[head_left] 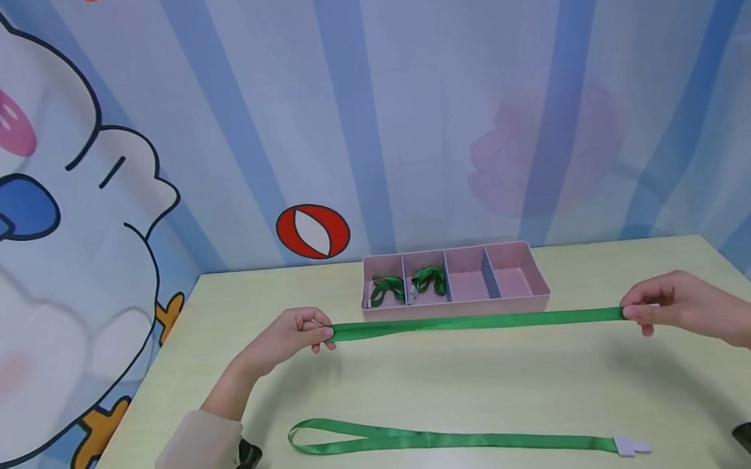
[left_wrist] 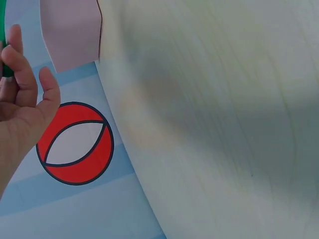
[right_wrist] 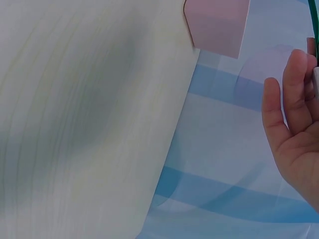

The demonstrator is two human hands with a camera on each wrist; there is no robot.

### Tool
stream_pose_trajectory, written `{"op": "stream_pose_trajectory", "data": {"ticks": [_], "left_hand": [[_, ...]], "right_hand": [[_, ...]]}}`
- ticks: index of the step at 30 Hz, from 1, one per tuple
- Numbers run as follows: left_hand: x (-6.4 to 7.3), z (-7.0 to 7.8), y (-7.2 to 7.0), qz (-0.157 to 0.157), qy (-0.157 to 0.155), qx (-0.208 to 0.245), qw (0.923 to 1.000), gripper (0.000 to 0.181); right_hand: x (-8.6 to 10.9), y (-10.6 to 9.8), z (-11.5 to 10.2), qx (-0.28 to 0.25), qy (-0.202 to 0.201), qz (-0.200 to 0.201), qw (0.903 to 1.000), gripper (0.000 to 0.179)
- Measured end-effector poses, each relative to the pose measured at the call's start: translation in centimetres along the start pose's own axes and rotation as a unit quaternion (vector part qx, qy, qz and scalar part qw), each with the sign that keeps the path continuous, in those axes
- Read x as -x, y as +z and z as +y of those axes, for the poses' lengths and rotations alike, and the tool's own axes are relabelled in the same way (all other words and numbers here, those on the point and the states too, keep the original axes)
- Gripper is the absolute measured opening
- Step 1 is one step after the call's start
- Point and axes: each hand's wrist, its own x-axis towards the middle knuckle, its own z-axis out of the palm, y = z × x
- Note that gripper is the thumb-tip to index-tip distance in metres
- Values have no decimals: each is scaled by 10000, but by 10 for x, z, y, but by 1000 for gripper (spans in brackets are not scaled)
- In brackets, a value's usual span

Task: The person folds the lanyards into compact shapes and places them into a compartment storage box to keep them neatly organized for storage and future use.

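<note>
Left hand [head_left: 301, 332] and right hand [head_left: 674, 305] pinch a green strap [head_left: 480, 321]; only the head view catches the near lanyard [head_left: 460, 440] on pale table [head_left: 357, 389], striped wall [head_left: 433, 106] far behind.

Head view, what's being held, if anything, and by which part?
A green lanyard, by its two ends: the left hand pinches one end, the right hand the other.

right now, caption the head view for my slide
Left hand and right hand hold a green strap taut before a pink box.
</note>
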Motion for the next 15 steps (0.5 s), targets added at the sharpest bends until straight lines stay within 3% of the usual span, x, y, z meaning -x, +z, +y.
{"op": "stream_pose_trajectory", "data": {"ticks": [4, 7, 12, 15], "left_hand": [[1, 2, -1, 53, 189, -95, 9998, 19], [2, 3, -3, 113, 216, 139, 9996, 18], [5, 5, -4, 52, 258, 1110, 9935, 12], [7, 7, -2, -83, 666, 1850, 9804, 13]], "right_hand": [[0, 0, 0, 61, 172, 48, 9998, 18], [0, 0, 1, -12, 387, 27, 9992, 21], [1, 2, 4, -120, 447, 6, 9989, 24], [0, 3, 7, -159, 393, -6, 9991, 24]]}}
